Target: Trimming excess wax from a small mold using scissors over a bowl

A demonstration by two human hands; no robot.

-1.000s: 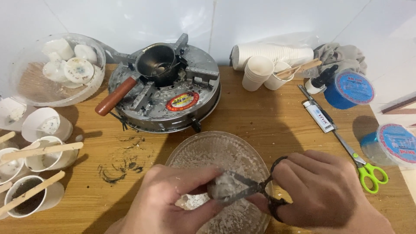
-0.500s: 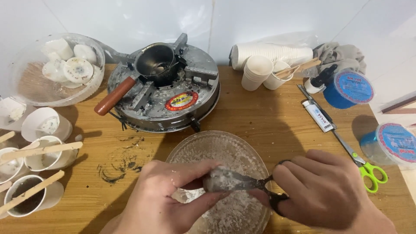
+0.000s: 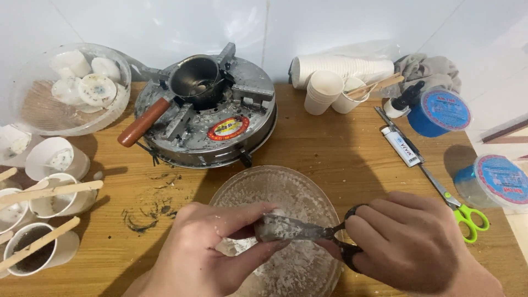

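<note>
My left hand (image 3: 212,253) pinches a small white wax lump (image 3: 269,224) over a clear glass bowl (image 3: 272,190) dusted with white shavings. My right hand (image 3: 410,242) grips black-handled scissors (image 3: 308,231), whose wax-coated blades lie against the lump and point left. Both hands hover above the bowl at the table's near edge. The lump is mostly hidden by my fingers and the blades.
A round metal stove (image 3: 212,118) holds a small pot with a wooden handle (image 3: 144,122). A clear bowl of wax pieces (image 3: 69,88) and paper cups with sticks (image 3: 49,195) stand left. Stacked cups (image 3: 330,82), blue tubs (image 3: 437,113), a lighter (image 3: 400,146) and green scissors (image 3: 459,206) lie right.
The scissors have swung flatter across the lump, their blades now pointing left over the bowl. My left fingers have shifted their hold on the lump slightly.
</note>
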